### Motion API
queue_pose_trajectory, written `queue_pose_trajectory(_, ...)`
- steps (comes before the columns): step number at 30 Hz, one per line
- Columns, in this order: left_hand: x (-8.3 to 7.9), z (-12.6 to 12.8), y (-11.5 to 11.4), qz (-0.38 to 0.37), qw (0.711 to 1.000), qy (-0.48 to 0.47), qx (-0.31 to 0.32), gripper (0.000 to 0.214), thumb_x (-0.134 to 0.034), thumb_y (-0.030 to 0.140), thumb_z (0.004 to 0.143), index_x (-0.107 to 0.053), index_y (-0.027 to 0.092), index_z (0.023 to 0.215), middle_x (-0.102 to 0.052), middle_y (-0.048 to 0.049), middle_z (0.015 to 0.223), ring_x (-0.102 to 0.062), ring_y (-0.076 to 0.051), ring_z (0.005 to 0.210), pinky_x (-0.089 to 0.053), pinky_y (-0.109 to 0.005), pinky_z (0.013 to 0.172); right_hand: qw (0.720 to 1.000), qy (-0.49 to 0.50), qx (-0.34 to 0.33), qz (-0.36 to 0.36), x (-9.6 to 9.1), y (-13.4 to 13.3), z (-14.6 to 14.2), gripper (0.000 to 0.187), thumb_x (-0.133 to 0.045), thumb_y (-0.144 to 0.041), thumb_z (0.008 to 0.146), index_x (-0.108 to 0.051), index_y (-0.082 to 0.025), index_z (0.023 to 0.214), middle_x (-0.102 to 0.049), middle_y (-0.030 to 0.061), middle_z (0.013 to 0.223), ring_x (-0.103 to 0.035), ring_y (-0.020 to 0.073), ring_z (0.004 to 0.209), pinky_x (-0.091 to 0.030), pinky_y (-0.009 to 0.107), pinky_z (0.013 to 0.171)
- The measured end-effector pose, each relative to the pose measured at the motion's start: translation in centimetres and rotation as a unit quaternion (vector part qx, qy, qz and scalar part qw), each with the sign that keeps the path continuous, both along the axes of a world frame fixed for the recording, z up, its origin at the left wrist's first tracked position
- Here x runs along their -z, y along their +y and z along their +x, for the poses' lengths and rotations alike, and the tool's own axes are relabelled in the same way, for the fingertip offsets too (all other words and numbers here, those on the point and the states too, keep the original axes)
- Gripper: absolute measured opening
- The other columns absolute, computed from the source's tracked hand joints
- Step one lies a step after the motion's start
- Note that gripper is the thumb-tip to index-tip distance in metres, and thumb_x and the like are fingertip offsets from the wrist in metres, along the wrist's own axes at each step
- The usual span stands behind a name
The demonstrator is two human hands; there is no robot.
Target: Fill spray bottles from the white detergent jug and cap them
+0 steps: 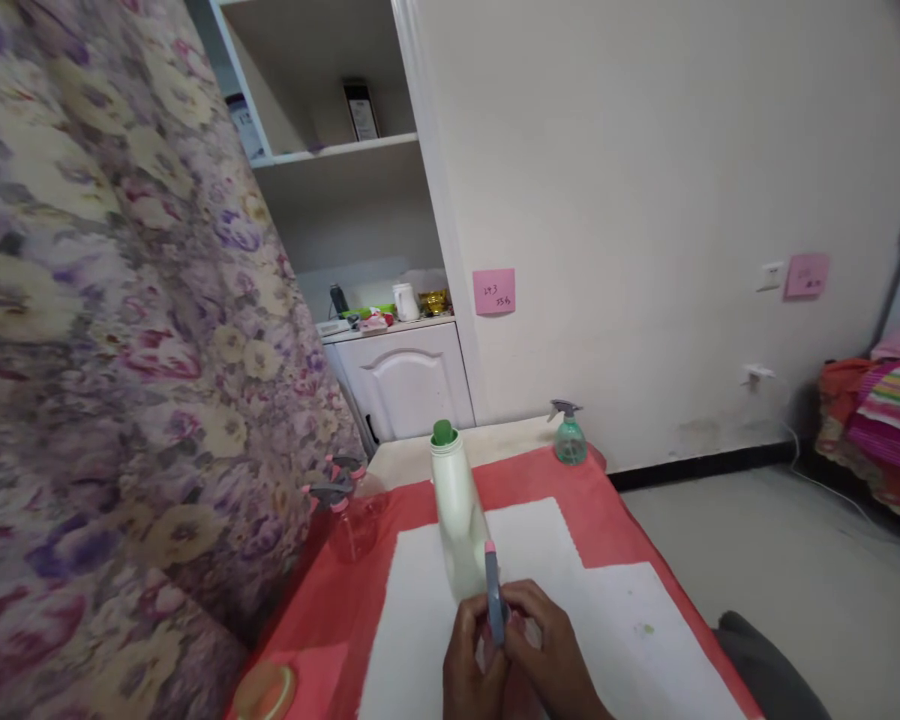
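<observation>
- Lower centre: left hand [471, 668] and right hand [553, 642] together, clasping the gray trigger sprayer [494, 598], seemingly adjusting it.
- Next move likely calls for one hand steadying.

Left pink note [494, 291]: upper line ends in "3"; right pink note [806, 276]: illegible

We held our left hand [472, 660] and right hand [546, 640] close together before us, both curled inward, pinching firmly.
</observation>
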State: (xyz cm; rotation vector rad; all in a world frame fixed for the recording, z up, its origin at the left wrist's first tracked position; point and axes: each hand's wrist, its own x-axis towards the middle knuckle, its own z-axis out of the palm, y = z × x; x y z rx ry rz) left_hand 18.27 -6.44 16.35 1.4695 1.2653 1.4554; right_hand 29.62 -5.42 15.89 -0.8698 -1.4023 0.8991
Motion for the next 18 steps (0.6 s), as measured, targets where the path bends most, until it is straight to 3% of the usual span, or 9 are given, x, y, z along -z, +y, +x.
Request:
queue_pose_trajectory(4, -0.3, -0.6, -0.5, 0.042, 0.999, -0.004, 0.002, 0.033, -0.067, 0.048, 0.077, -0.071, 0.023, 0.098, -0.07, -0.0094, 0.103, -0.065, -0.029, 0.102, -0.052, -0.041, 0.092, 0.999, -0.033, -0.004, 0.013, 0.7, 0.2, 0.5, 0.017, -0.055, -0.025, 0.085, -0.069, -0.023, 0.095, -0.069, 0.0057, 0.094, -0.064, 0.024, 0.092, -0.05, 0.035, 0.084)
queue_pose_trajectory(8, -2.2, -1.6, -0.8, 0.001, 1.0, -0.007, 0.011, 0.037, -0.061, 0.054, 0.081, -0.07, 0.022, 0.099, -0.068, -0.0088, 0.105, -0.063, -0.028, 0.105, -0.05, -0.039, 0.096, 0.999, -0.052, 0.001, 0.001, 0.4, 0.1, 0.6, 0.014, -0.055, -0.025, 0.085, -0.068, -0.023, 0.09, -0.07, 0.005, 0.091, -0.064, 0.0242, 0.09, -0.049, 0.035, 0.082)
queue_pose_trajectory(12, -3.9, -1.3, -0.1, -0.025, 1.0, 0.01, 0.014, 0.037, -0.049, 0.055, 0.089, -0.066, 0.022, 0.082, -0.063, -0.0032, 0.084, -0.062, -0.023, 0.085, -0.05, -0.034, 0.082, 0.998, -0.067, 0.01, 0.003, 0.3, 0.2, 0.4, 0.014, -0.054, -0.029, 0.087, -0.066, -0.022, 0.09, -0.069, 0.0055, 0.09, -0.064, 0.025, 0.089, -0.048, 0.035, 0.082)
queue_pose_trajectory(18, -3.7, -0.1, 1.4, -0.044, 0.998, 0.018, 0.035, 0.037, -0.06, 0.056, 0.082, -0.059, 0.021, 0.07, -0.056, 0.0018, 0.071, -0.056, -0.018, 0.07, -0.045, -0.028, 0.066, 0.998, -0.055, -0.002, 0.001, 0.6, 0.4, 0.3, 0.02, -0.052, -0.037, 0.087, -0.064, -0.021, 0.089, -0.067, 0.006, 0.09, -0.063, 0.0256, 0.089, -0.048, 0.036, 0.081)
